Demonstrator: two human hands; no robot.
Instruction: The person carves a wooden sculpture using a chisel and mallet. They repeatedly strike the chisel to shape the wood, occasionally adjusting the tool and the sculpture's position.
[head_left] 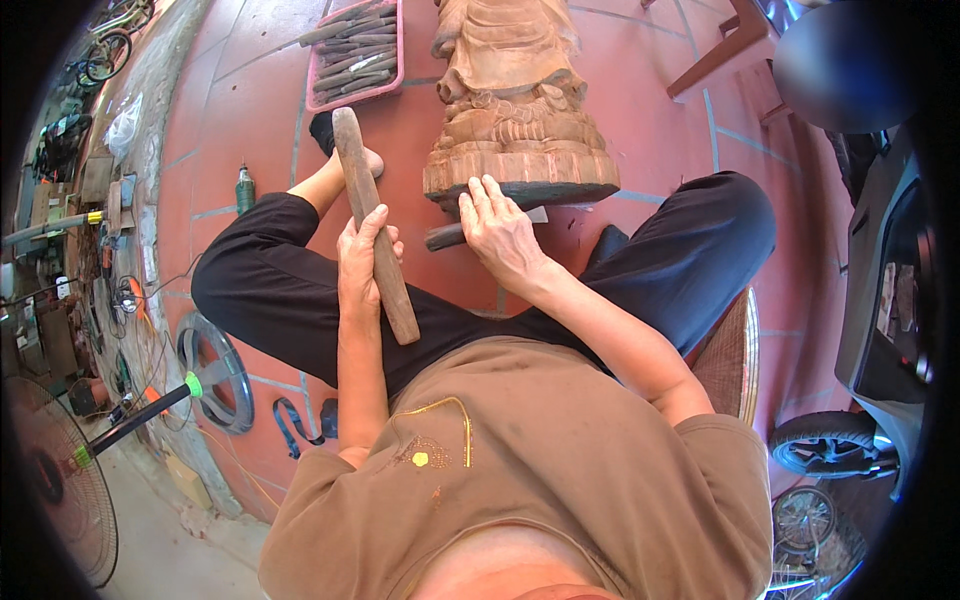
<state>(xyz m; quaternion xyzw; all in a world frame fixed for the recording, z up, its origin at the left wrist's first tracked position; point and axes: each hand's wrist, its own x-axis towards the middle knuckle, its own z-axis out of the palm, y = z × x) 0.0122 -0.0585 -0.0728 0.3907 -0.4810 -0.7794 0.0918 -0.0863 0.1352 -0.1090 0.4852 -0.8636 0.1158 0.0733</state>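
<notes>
A long, worn wooden club (388, 275) stands slantwise in my left hand (366, 250), whose fingers wrap around its middle. My right hand (500, 235) has its fingers stretched out, the tips against the near edge of the carved base of a wooden statue (520, 165). The statue lies on its back or stands ahead of me; its upper part runs out of view. Below my right hand shows a chisel (445, 237), with a dark handle on the left and a pale flat blade on the right. The palm hides its middle, so whether it touches the chisel is unclear.
A pink basket (400, 75) full of dark-handled carving tools is at far left. A green bottle (245, 190) stands by my left knee. Wooden furniture legs (720, 55) are at far right. A fan (60, 480) and a tyre (215, 370) lie left; a motorbike wheel (835, 443) is right.
</notes>
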